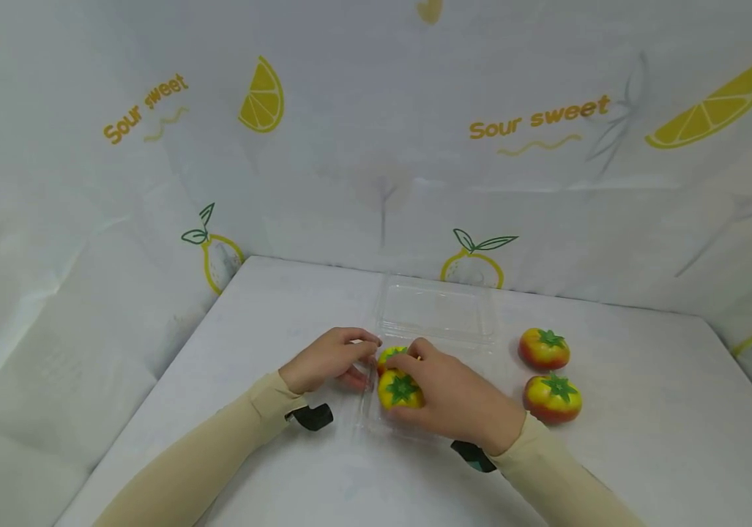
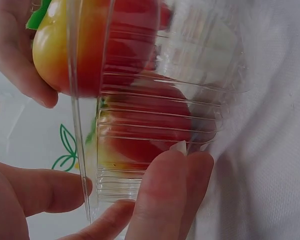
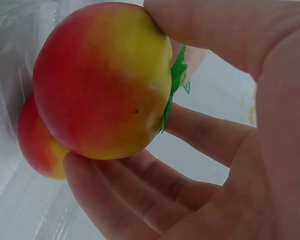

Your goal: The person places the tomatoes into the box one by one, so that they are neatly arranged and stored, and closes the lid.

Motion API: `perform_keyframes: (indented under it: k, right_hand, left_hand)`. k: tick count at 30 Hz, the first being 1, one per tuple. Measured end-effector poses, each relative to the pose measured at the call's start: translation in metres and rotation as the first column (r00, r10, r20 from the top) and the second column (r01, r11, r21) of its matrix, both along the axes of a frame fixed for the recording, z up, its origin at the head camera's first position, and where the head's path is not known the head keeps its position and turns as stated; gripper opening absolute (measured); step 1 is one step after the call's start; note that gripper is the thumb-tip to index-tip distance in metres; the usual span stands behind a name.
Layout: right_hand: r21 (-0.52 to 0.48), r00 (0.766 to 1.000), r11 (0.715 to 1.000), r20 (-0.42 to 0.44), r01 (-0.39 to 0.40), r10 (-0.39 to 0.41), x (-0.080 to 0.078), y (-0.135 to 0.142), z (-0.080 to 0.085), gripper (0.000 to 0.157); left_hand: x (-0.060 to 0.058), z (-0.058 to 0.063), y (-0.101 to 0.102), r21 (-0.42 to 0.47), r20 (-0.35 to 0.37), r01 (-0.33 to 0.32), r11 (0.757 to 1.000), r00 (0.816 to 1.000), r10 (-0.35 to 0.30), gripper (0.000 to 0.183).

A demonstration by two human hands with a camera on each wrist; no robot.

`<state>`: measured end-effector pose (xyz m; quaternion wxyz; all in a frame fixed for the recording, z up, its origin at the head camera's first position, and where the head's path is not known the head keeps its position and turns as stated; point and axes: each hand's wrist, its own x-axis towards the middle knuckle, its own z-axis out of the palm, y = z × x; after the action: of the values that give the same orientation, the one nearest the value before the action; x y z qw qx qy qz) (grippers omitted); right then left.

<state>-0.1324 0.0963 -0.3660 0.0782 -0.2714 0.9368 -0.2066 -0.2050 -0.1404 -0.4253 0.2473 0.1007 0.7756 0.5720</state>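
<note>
1. Right hand (image 1: 458, 395): fingers clamped on one artificial tomato (image 1: 400, 389), partly above the rim of a clear clamshell box (image 1: 438, 311).
2. Left hand (image 1: 336, 362): fingers apart, at the box's near wall.
3. Recommended: lower squarely, clear of the second tomato (image 3: 37, 142) just beyond the right fingers; left fingers brace.
4. Count: four tomatoes, two on the tabletop (image 1: 283, 315) right of the right fingers; one box.

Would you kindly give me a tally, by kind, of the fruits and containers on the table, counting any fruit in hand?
Red-and-yellow fruits: 4
Clear plastic container, lid open: 1
Total: 5
</note>
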Motion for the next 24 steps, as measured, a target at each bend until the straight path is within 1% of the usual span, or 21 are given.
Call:
perform_keyframes:
  k: [5,9,16,24]
  right_hand:
    - [0.003,1.0,1.0,0.02,-0.005,0.005,-0.001,-0.004,-0.003,0.054]
    - [0.026,1.0,1.0,0.03,-0.007,0.006,-0.001,-0.007,-0.004,0.054]
    - [0.075,1.0,0.997,0.011,-0.016,0.015,-0.002,-0.011,-0.008,0.052]
    - [0.086,0.999,0.996,0.01,-0.036,0.036,-0.005,-0.014,-0.009,0.05]
  left_hand:
    - [0.0,0.0,0.0,0.002,0.001,-0.003,1.0,1.0,0.003,0.041]
    - [0.0,0.0,0.001,0.004,-0.001,-0.003,1.0,1.0,0.003,0.041]
    - [0.0,0.0,0.001,-0.007,-0.007,-0.007,1.0,1.0,0.007,0.037]
    - [-0.002,-0.003,0.0,-0.014,-0.01,-0.004,1.0,1.0,0.004,0.035]
